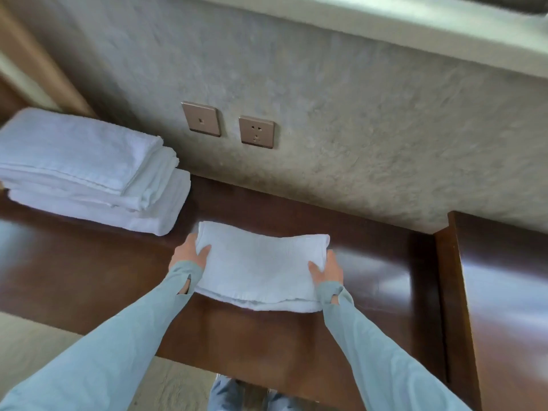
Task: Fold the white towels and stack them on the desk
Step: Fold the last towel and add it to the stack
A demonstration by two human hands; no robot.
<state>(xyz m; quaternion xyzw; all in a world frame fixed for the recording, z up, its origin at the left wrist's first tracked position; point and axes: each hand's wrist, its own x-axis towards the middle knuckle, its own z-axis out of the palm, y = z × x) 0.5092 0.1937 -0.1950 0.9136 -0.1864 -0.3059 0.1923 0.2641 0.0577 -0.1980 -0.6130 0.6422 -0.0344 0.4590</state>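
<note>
While your sleeves (124, 336) fill the near frame, both hands grip one folded towel (261, 268) at its short ends: left hand (189, 253) with thumb on top and fingers curled under the left edge, right hand (327, 269) likewise on the right edge. Towel lies on, or just above, the desk (370, 277); contact is unclear, as its middle bows slightly upward. Near edge shows several layers, not quite flush. Judgement: fold done, transfer to the stack (89, 170) pending. The stack sits at the far left of the desk, against the wall (326, 99), three or so towels, upper ones set back from the lowest one's right edge. Risks: holding by the ends only, the middle may sag and the layers slide open in transit; if you set it down off-centre, the already stepped stack could lean or shed its top towel toward the left side. Two sockets (228, 124) on the wall beyond, clear of your path.
</note>
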